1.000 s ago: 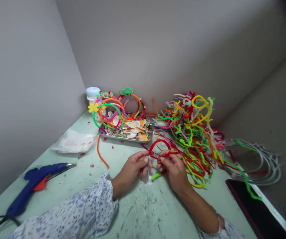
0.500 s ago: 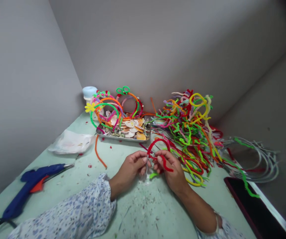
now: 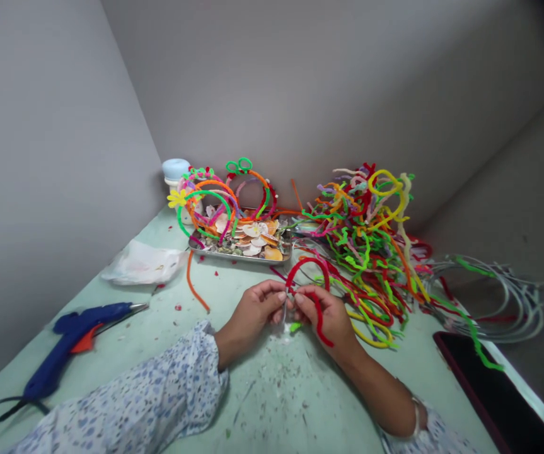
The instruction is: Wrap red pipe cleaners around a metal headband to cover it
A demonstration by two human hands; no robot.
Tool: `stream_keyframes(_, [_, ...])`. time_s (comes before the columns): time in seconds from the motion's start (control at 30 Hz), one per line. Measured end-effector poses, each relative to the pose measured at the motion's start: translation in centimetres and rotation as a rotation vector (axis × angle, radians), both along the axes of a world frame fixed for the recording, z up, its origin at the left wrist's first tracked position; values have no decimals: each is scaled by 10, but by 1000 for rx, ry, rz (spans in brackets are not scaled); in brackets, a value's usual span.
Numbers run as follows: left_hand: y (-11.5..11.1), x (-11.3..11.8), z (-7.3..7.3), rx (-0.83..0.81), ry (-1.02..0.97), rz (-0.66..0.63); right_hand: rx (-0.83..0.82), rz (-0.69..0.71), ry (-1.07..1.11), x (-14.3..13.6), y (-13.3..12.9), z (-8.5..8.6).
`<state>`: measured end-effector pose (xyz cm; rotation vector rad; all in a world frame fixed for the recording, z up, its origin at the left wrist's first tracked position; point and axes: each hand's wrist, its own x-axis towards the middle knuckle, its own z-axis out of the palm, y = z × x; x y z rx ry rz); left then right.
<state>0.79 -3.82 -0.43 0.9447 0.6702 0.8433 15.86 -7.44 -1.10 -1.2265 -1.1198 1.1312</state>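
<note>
Over the middle of the table, a red pipe cleaner (image 3: 310,261) arches up between my hands and its loose end hangs down across the back of my right hand. My left hand (image 3: 258,306) is closed in a pinch at the left foot of the arch, where a thin pale wire or strip runs down from the fingertips. My right hand (image 3: 324,313) is closed too, pinching the red pipe cleaner close beside the left fingertips. What lies exactly between the fingertips is partly hidden. A bit of bright green pipe cleaner (image 3: 295,326) shows just below the hands.
Behind my hands stands a metal tray (image 3: 238,257) of seashells with decorated headbands (image 3: 205,194) on it. A heap of coloured pipe cleaners (image 3: 366,246) fills the right back. A blue glue gun (image 3: 70,343) and plastic bag (image 3: 144,263) lie left; coiled wire (image 3: 512,309) and a phone (image 3: 484,391) lie right.
My fingertips have drawn closer together at the foot of the red arch. The loose red end now hangs lower over my right hand. The whole view has shifted slightly.
</note>
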Motion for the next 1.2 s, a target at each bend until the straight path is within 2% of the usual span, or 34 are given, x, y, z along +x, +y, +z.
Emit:
stream_keyframes(0.5, [0,0,-3,58,41,2,41,-19,-25,1,1,1])
stream_keyframes(0.87, [-1,0,-5,94,97,36,158,-34,-159,0,-4,2])
stream_keyframes(1.2, [-2,1,-4,83,91,51,121,-44,-124,0,-2,-5])
